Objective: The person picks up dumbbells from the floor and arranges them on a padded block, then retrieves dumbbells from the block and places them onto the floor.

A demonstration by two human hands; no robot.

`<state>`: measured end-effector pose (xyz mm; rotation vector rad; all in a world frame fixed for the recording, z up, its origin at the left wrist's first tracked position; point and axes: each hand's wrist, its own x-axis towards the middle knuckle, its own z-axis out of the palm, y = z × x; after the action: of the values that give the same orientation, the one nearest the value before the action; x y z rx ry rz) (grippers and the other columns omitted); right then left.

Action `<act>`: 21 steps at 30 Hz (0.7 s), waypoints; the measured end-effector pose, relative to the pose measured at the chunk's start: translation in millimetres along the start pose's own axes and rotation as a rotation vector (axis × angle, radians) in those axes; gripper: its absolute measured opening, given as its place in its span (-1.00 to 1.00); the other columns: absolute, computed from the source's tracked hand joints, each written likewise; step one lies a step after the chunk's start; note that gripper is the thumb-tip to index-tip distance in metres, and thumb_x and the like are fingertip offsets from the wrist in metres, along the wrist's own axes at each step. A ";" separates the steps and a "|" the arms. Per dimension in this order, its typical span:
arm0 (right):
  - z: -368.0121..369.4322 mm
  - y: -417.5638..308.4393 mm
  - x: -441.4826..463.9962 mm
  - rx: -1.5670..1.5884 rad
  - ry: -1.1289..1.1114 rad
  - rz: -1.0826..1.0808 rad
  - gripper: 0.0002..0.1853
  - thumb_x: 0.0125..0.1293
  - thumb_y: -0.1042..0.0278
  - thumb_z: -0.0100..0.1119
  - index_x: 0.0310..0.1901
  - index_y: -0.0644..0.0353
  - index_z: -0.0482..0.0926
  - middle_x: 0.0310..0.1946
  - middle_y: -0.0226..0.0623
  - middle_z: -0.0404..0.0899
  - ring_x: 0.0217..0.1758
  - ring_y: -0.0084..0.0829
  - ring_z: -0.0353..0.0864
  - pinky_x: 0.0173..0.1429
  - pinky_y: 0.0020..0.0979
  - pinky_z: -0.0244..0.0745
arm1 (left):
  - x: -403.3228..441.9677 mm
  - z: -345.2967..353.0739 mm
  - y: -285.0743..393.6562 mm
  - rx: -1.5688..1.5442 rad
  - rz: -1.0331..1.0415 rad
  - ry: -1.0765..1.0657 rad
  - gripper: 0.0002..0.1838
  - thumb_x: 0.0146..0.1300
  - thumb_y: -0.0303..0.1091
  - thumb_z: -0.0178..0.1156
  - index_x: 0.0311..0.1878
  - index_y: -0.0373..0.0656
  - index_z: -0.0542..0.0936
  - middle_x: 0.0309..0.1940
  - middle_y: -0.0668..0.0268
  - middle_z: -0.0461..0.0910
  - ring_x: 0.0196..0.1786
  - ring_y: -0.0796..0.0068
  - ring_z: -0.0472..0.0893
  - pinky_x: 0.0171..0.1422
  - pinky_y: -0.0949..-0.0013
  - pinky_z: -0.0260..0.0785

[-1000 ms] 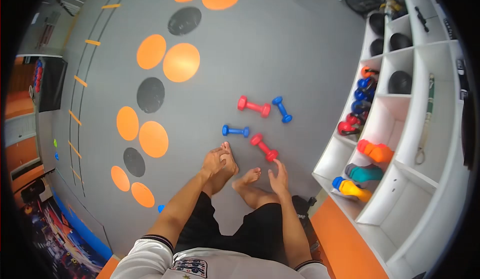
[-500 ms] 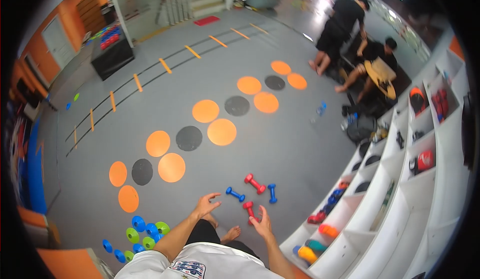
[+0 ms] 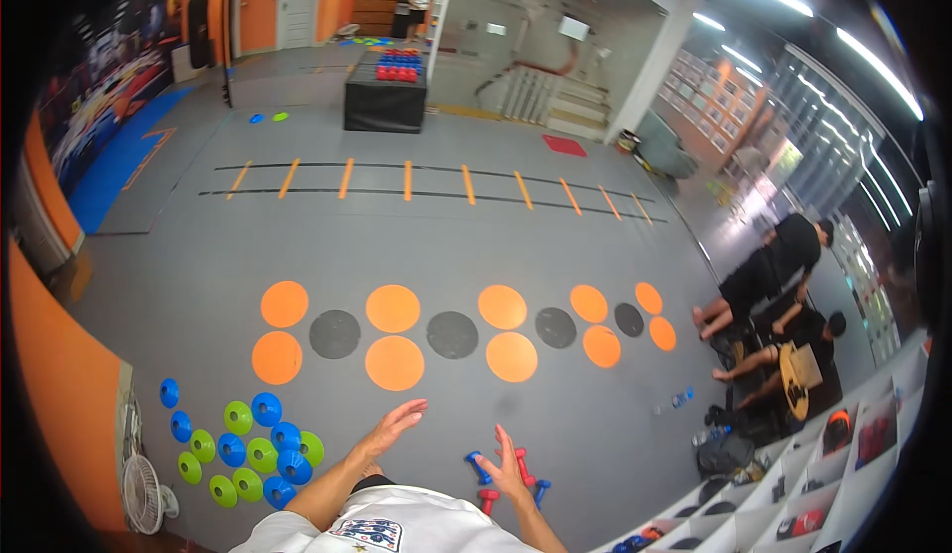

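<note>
My left hand (image 3: 395,426) is held out over the grey floor with its fingers stretched, holding nothing. Opposite it, my right hand (image 3: 507,469) is also spread and bare, partly blocking the view of the dumbbells below. On the floor around it lie a blue dumbbell (image 3: 477,467), a red dumbbell (image 3: 525,468), a second blue dumbbell (image 3: 541,494) and a second red dumbbell (image 3: 488,499). Neither hand appears to grip any of them.
Several blue cones (image 3: 231,449) and green cones (image 3: 262,455) are scattered at left, near a fan (image 3: 145,493). Orange discs (image 3: 395,363) and black discs (image 3: 452,335) form rows ahead. Beyond lies a floor ladder (image 3: 408,180). White shelves (image 3: 764,501) and two people (image 3: 783,265) are at right.
My view has swung left and upward, bringing in more of the cones and the far wall. Both hands stay raised and empty; the dumbbells now sit lower in view.
</note>
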<state>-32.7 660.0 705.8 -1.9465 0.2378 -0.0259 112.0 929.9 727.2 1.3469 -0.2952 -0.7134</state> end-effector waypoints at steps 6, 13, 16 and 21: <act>81.4 -58.0 92.9 0.109 -0.122 -0.086 -0.03 0.21 0.21 0.42 0.55 0.12 0.02 0.52 -0.06 0.08 0.55 -0.09 0.15 0.46 -0.04 0.27 | -17.2 -90.1 54.9 -0.034 0.099 0.013 -0.35 0.48 -0.10 0.04 0.51 -0.25 0.23 0.45 0.09 0.33 0.50 0.23 0.31 0.50 0.17 0.18; 162.9 -120.4 201.6 0.209 -0.260 -0.210 0.05 0.18 0.25 0.44 0.58 0.11 -0.08 0.55 -0.04 0.00 0.60 -0.08 0.07 0.48 0.01 0.24 | 2.7 -187.3 109.4 -0.080 0.232 0.111 -0.30 0.44 -0.07 0.07 0.51 -0.27 0.21 0.46 0.06 0.30 0.52 0.22 0.28 0.54 0.18 0.12; 172.6 -145.5 245.6 0.208 -0.293 -0.243 0.08 0.16 0.25 0.45 0.58 0.11 -0.09 0.57 -0.03 -0.03 0.60 -0.08 0.06 0.49 0.01 0.23 | 22.7 -215.4 130.4 -0.124 0.261 0.121 -0.27 0.42 -0.07 0.08 0.52 -0.28 0.20 0.46 0.06 0.30 0.53 0.22 0.27 0.56 0.18 0.10; 171.4 -164.7 340.6 0.233 -0.289 -0.287 0.07 0.16 0.28 0.46 0.57 0.14 -0.09 0.55 -0.02 0.01 0.58 -0.06 0.11 0.46 -0.01 0.28 | 74.8 -262.7 164.5 -0.098 0.307 0.185 -0.22 0.39 0.06 0.08 0.52 -0.23 0.21 0.47 0.03 0.28 0.53 0.15 0.27 0.51 0.09 0.15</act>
<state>348.6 815.6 760.1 -1.7132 -0.2274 0.0375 370.3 1097.7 809.7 1.2300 -0.3066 -0.3398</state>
